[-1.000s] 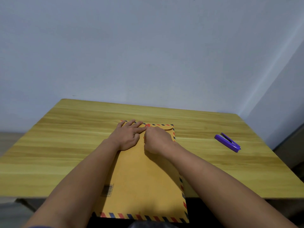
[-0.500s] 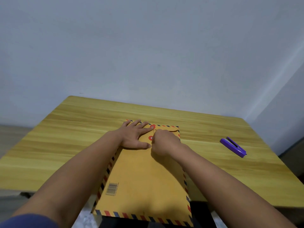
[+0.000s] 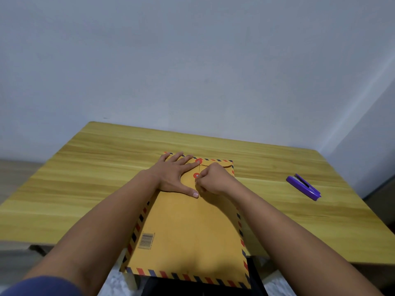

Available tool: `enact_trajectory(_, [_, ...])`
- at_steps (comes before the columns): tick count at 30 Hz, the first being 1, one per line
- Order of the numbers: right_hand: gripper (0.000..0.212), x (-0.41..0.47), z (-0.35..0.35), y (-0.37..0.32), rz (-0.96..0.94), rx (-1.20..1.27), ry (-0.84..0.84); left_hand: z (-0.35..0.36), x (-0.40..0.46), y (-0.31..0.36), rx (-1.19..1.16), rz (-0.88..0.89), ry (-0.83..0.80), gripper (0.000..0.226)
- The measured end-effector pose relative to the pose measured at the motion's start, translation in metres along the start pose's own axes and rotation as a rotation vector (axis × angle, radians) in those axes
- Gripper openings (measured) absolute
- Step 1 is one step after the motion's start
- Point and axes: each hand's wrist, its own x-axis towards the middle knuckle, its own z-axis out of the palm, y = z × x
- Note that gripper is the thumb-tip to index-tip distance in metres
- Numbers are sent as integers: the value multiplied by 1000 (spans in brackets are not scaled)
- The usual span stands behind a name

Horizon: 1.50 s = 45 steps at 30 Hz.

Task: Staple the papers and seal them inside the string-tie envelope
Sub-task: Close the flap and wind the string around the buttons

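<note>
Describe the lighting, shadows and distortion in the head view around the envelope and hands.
Head view: soft, even light with no glare; the right hand and forearm cast a faint shadow on the envelope; wide-angle stretch enlarges the forearms and bends the table edges; the string between the red discs is barely resolved.

Mustard envelope (image 3: 188, 231), purple stapler (image 3: 303, 186)
The envelope has a red-and-dark-blue striped border, two red discs (image 3: 198, 161) and a black barcode (image 3: 146, 240); the table (image 3: 85, 178) is yellow-green woodgrain, the wall (image 3: 192, 60) pale grey-blue, the sleeve (image 3: 40, 287) navy.
</note>
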Motion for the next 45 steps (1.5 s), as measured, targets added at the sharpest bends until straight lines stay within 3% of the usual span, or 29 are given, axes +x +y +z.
enact_trajectory(3, [19,3,3,-3,-54,40,-2,1,1,1,-9,-2,2,119])
enact_trajectory(9, [23,11,4,-23,-369,-346,-85,0,1,2,-57,-11,6,108])
enact_trajectory(14, [13,21,-12,-28,-507,-309,-177,-1,-1,3,-97,4,18,101])
enact_trajectory(19, [12,43,-27,-25,-525,-300,-118,-6,-4,6,-153,3,85,132])
enact_trajectory(32, [4,83,-37,3,-670,-618,80,1,1,-1,-111,-22,61,149])
enact_trajectory(38, [24,82,-56,16,-818,-816,37,3,0,0,-100,-48,81,125])
enact_trajectory(41, [19,83,-61,26,-927,-863,121,5,1,0,-85,-49,115,111])
enact_trajectory(45, [15,83,-69,36,-985,-883,178,6,1,0,-89,-61,121,111])
